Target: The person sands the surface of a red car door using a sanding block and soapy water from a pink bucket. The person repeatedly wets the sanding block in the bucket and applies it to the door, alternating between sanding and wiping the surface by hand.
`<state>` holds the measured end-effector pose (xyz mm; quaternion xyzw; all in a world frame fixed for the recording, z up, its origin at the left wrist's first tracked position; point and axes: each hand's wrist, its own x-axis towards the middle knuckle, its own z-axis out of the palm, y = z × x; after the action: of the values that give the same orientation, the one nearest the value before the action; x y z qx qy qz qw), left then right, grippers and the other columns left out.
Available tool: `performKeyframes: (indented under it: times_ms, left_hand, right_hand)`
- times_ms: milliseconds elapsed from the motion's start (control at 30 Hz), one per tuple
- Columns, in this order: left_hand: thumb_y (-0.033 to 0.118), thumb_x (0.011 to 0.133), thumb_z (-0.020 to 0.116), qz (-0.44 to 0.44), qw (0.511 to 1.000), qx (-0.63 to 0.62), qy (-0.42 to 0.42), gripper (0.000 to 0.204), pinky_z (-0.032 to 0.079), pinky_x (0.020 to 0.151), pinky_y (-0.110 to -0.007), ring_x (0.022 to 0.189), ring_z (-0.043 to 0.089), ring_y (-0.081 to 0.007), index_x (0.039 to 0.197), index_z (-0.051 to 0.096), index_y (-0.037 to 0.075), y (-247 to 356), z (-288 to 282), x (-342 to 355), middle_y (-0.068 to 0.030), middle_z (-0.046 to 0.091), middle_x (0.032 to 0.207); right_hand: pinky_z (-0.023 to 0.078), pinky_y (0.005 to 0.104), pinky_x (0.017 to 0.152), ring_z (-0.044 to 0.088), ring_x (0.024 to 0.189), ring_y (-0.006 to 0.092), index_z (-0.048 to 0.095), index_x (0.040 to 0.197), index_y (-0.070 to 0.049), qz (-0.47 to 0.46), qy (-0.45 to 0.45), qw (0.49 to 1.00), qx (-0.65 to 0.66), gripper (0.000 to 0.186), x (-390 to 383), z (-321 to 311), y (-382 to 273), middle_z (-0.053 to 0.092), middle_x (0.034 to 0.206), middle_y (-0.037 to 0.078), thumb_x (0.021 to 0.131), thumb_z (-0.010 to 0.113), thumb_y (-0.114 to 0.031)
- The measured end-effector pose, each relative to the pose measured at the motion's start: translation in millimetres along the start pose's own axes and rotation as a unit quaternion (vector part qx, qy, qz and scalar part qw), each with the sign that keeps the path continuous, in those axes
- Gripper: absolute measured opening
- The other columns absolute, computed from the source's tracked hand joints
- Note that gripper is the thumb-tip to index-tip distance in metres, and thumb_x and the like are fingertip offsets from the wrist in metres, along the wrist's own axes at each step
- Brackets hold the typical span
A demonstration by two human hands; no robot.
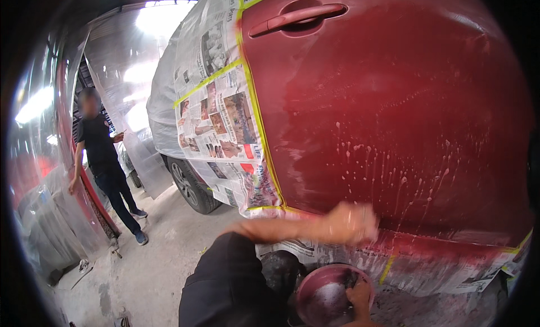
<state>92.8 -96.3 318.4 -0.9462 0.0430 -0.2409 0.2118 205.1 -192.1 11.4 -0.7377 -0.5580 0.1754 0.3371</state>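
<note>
Two bare hands: left hand (pixel 355 223) higher, right hand (pixel 359 296) below it, near the bottom of the view.
Door: matte red, gently curved car door (pixel 394 102), standing ahead; most of the panel lies above and right of the left hand.
Nearer hand to door: left, in front of the lower edge. Contact: can't tell.
Left forearm axis: left to right, roughly along that lower edge, not up the panel.
Left grip: fingers look curled, but blurred; can't tell if clenched or grasping something.
Basin: round pink basin (pixel 306 287) with pale, cloudy contents; below the left hand, slightly to its left.
Right grip: at the basin's right side, fingers reaching inward over the rim; something dark by the fingertips, can't tell if grasped.
White drips: thin milky streaks (pixel 403 181) running down the lower door, above and right of the left hand.
Masking: printed newspaper sheets (pixel 228 116) edged with bright yellow tape (pixel 260 124), left of the door; more paper below it.
</note>
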Motion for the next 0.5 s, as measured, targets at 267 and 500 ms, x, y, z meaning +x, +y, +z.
performKeyframes:
  times_ms: [267,500]
  left_hand:
    - [0.022,0.086,0.064,0.037,0.959,0.193,0.205,0.047,0.033,0.108,-0.055,0.131,0.039,-0.0436,0.129,0.054,0.008,-121,-114,136,-0.0257,0.043,0.137]
    - [0.021,0.091,0.051,-0.068,0.858,0.297,0.414,0.048,0.022,0.113,-0.056,0.133,0.036,-0.0474,0.133,0.049,-0.003,-142,-150,267,-0.0353,0.041,0.138]
  right_hand:
    - [0.048,0.0509,0.088,0.062,0.095,0.0458,0.052,0.121,0.002,0.028,-0.023,0.999,0.015,0.054,-9,-4,-14,0.064,0.100,0.031,0.071,0.062,-0.015]
    - [0.050,0.0482,0.089,0.064,0.097,0.0421,0.055,0.114,0.001,0.008,-0.121,0.992,-0.022,0.050,-14,-2,-18,0.066,0.099,0.026,0.072,0.067,-0.022]
